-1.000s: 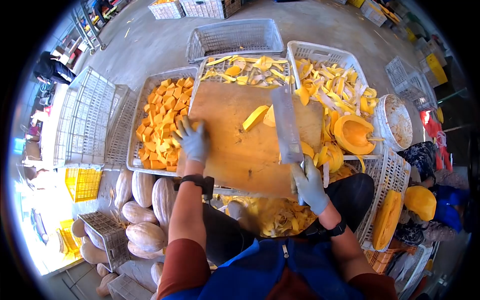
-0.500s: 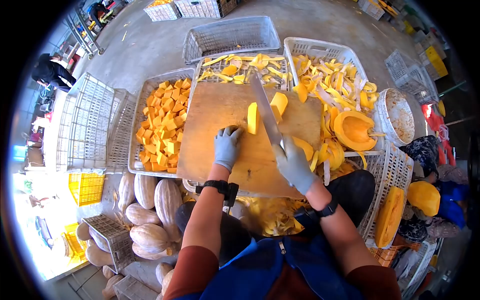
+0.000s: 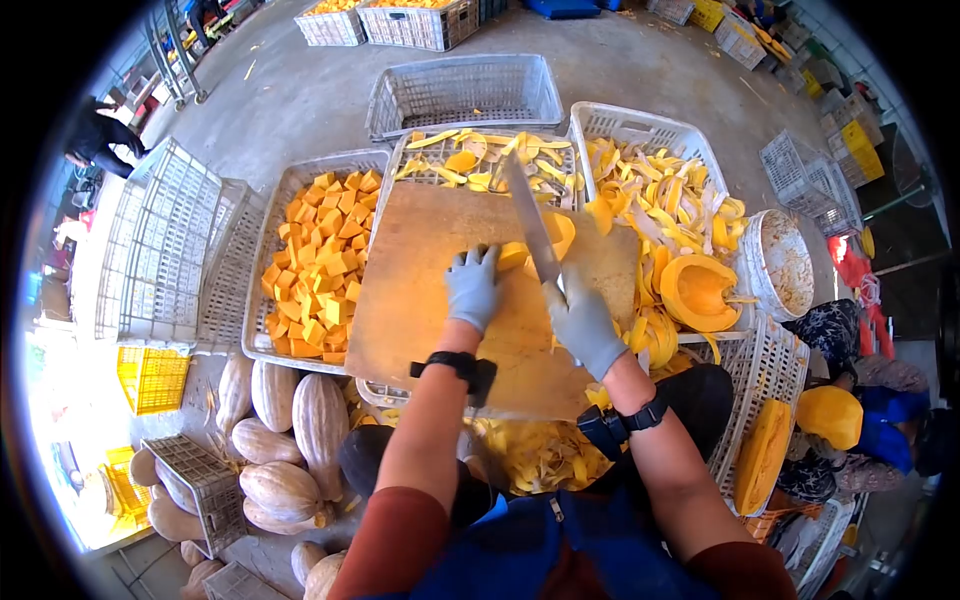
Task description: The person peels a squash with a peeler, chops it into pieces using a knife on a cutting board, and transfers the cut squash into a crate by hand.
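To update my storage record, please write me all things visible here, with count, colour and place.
Knife: one, silver, in right hand
Cutting board: one, brown, centre
Pumpkin pieces: at least two, yellow-orange, on board
Pumpkin cubes: many, orange, crate left of board
Peelings: many, yellow, right, behind and below board
Hollowed pumpkin half: one, orange, right
Bucket: one, whitish, far right
Cut pumpkins: two, orange and yellow, lower right
Whole pumpkins: over eight, tan, lower left
Crates: many, whitish, grey, yellow, all around
Co-workers: at least two, upper left, right
Wristbands: black, both wrists
Left hand: one, grey-gloved, at board
Right hand: one, grey-gloved, on knife handle
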{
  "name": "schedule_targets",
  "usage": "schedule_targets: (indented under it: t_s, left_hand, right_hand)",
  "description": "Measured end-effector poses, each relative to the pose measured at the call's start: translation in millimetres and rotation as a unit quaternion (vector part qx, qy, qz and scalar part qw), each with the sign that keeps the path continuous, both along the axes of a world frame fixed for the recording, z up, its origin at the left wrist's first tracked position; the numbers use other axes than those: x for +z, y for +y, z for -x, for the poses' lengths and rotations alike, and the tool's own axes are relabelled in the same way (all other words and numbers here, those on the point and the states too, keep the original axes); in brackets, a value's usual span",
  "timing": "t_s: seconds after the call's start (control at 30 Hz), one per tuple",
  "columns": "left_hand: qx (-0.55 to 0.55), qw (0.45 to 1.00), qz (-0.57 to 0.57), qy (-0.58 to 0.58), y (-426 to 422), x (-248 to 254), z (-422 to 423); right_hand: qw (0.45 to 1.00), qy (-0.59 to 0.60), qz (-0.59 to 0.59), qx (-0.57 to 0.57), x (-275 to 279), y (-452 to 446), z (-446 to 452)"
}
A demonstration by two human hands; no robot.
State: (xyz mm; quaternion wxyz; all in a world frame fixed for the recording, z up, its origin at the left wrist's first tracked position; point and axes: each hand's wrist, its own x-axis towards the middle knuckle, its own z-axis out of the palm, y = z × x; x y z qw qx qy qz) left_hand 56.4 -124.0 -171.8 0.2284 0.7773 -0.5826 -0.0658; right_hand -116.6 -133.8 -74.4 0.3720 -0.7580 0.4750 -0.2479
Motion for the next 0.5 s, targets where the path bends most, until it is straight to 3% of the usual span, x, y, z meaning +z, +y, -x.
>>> schedule_targets:
  t_s: [0.13, 0.23, 0.33, 0.5]
  left_hand:
    - [-0.050, 0.998, 0.027, 0.016, 14, 6, -23]
    - [-0.045, 0.996, 0.062, 0.038, 22, -6, -29]
    - [-0.034, 0.993, 0.101, 0.057, 27, -8, -32]
    - [-0.003, 0.989, 0.124, 0.080, 40, -11, -33]
  right_hand:
    - [0.999, -0.008, -0.026, 0.026, 5, 4, -17]
    - [0.998, 0.022, 0.063, -0.001, -25, 9, -33]
    - [0.994, 0.101, -0.017, 0.026, -47, 4, -37]
    - [0.996, 0.077, -0.048, 0.026, -28, 22, -40]
